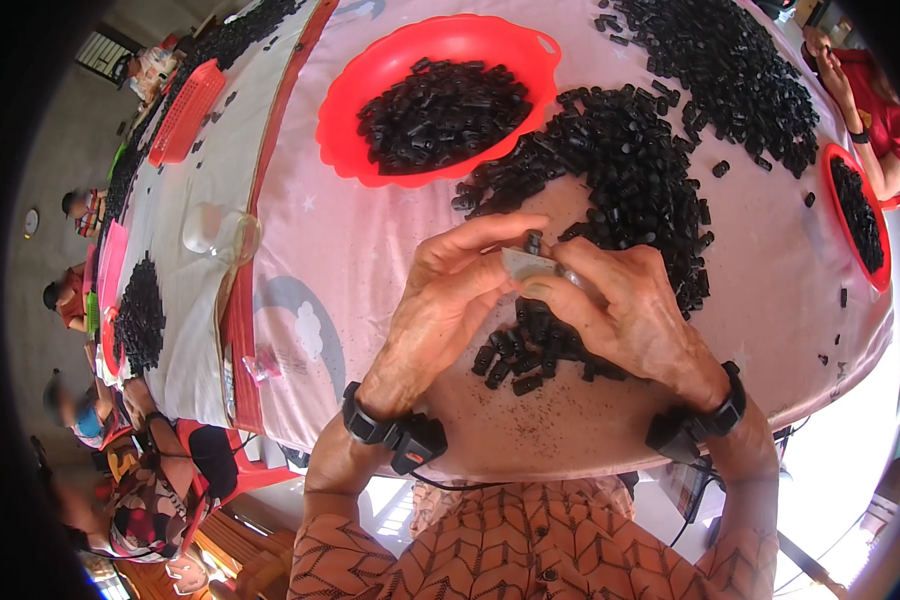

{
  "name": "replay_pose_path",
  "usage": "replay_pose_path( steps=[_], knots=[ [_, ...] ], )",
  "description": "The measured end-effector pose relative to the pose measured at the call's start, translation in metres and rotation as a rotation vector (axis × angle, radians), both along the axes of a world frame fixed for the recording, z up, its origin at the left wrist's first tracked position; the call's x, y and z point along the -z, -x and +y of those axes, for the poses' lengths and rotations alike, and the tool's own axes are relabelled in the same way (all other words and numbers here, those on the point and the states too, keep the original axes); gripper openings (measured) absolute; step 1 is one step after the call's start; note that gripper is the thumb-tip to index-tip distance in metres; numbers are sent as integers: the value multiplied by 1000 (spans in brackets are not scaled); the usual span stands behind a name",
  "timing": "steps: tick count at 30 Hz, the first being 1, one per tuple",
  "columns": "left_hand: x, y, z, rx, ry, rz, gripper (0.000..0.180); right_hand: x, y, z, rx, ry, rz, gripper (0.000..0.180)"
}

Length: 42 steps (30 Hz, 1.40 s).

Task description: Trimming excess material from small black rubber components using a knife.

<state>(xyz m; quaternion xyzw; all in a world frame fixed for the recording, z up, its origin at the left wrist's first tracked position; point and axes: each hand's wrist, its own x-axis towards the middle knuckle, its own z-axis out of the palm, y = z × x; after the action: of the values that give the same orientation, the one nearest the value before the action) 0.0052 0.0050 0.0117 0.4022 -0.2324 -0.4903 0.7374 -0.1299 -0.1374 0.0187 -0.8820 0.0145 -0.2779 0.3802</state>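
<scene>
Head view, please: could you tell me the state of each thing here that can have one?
Left hand: closed in a pinch on a small black part.
Right hand: gripping a small clear piece.
Red bowl: partly filled with black parts.
Clear plastic bag: lying crumpled on the table.

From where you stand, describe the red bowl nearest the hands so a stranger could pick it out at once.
Start at the pink cloth-covered table and look to its far side, straight beyond the two hands. There sits the round red plastic bowl, heaped with small black pieces. Unlike the flat red basket on the left and the red dish at the right edge, it is the largest and has a notched handle.
</scene>
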Motion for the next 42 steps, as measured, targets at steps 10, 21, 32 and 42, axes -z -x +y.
replay_pose_path(
  steps=[10,21,32,42],
  knots=[
    [1,2,-1,-23,0,3,35,1,-1,0,-5,14,1,26],
    [-5,5,-2,0,4,45,33,-5,0,-1,-28,-23,11,24],
    [-4,4,-3,-14,0,-33,34,-4,-2,-14,194,-246,-57,22],
    [-6,8,-5,-110,-152,-259,41,-10,-1,-11,176,-234,-12,23]
  ],
)
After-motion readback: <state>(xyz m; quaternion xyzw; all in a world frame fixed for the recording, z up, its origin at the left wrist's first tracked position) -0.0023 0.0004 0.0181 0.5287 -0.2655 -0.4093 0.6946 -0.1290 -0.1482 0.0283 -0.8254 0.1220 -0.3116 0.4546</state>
